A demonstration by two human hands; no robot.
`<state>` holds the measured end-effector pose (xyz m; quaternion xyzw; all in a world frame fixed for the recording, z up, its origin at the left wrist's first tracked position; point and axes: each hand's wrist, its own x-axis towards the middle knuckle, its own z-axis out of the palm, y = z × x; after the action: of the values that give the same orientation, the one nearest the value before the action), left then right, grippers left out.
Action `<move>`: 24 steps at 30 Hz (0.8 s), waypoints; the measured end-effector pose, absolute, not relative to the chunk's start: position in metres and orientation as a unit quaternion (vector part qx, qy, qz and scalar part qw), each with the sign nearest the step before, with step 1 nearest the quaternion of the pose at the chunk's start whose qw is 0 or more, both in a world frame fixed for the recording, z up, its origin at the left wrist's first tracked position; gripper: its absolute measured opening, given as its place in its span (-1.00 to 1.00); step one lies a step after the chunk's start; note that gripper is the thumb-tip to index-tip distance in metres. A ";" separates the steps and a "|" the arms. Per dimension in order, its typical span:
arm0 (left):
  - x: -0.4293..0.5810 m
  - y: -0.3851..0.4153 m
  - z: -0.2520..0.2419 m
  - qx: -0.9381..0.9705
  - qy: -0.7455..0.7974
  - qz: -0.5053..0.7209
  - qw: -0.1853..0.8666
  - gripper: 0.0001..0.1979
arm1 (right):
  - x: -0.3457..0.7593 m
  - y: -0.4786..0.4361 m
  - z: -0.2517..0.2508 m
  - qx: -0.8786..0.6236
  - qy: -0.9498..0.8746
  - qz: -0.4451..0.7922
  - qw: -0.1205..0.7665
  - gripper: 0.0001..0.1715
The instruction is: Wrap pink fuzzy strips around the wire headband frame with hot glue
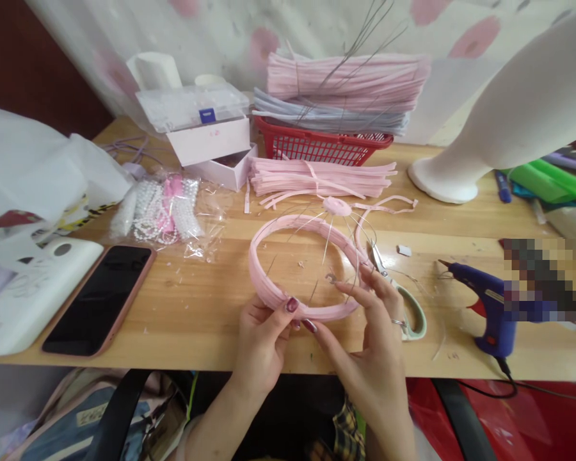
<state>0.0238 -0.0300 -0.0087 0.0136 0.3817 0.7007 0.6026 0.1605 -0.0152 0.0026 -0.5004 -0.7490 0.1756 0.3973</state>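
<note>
A pink wrapped hoop [258, 266] is held tilted over the near part of the table. My left hand [265, 346] pinches its near rim between thumb and fingers. On the right, my right hand [372, 333] grips the same hoop, its thumb at the near rim and its fingers spread along the right side. Thin wires fan out above the hoop from a small pink disc [336, 205]. Partly behind my right hand lie scissors [416, 320] with a pale green handle. A loose pink strip [388, 206] curls beyond the hoop.
Right of my hands is a blue glue gun [492, 291], its cord hanging over the edge. A phone [100, 301], white device [43, 294] and bagged beads [166, 208] lie left. Behind are pink stems [321, 177], a red basket [317, 146], boxes [211, 141] and a white mannequin form [499, 121].
</note>
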 end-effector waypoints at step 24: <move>0.044 -0.016 0.011 0.055 0.357 0.710 0.605 -0.78 | 0.168 0.001 -0.016 -0.512 -0.663 0.253 0.484 -0.69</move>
<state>0.0443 -0.0160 0.0114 0.0552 0.3567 0.7099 0.6048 0.1680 0.0007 -0.0161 -0.5118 -0.6630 0.2534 0.4840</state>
